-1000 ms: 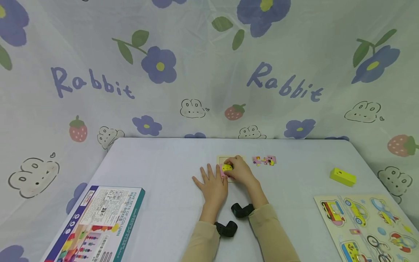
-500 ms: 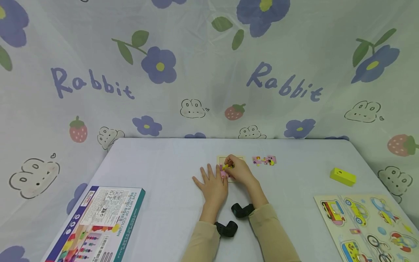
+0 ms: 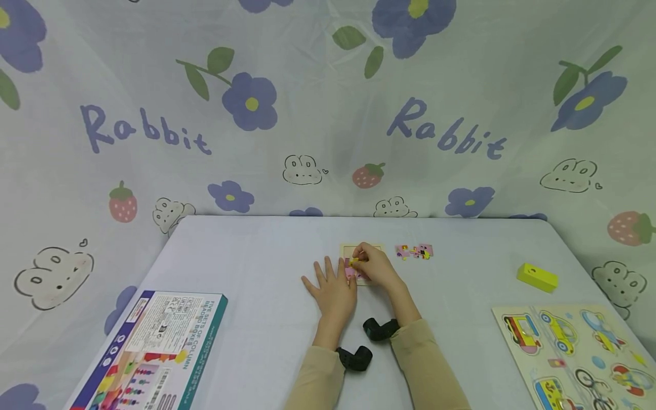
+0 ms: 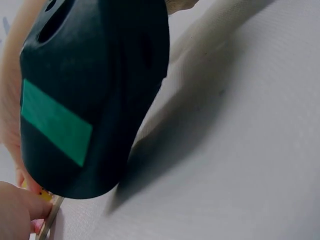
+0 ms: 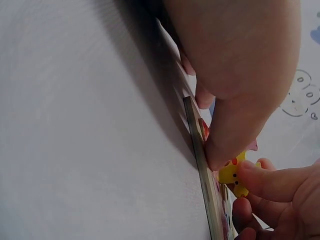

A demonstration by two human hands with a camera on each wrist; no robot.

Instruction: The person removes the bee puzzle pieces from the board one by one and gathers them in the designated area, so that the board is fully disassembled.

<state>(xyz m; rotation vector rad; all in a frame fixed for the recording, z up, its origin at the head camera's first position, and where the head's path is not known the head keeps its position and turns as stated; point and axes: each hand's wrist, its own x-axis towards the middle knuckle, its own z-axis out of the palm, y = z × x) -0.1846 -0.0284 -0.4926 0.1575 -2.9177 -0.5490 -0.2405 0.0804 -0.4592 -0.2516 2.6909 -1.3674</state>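
A small square wooden puzzle tray (image 3: 342, 249) lies on the white table with pink pieces in its near left part. My left hand (image 3: 333, 293) rests with fingers spread at the tray's left side, its thumb touching the pieces. With thumb and fingers my right hand (image 3: 376, 267) pinches a yellow puzzle piece (image 5: 229, 175) over the tray. Black dots and red patches show on that piece in the right wrist view, where it stands tilted against the layer in the tray. Its lower edge is partly hidden by fingers. Loose pink and yellow puzzle pieces (image 3: 423, 250) lie right of the tray.
A yellow block (image 3: 537, 277) sits on the right of the table. Nearer, a wooden vehicle puzzle board (image 3: 574, 359) lies at the right edge. A flat printed box (image 3: 169, 330) is at the left front. A patterned curtain (image 3: 328, 125) hangs behind the table.
The yellow piece has turned in my right fingers, showing less of its face in the head view. My right fingers shifted slightly; my left hand has stayed in place.
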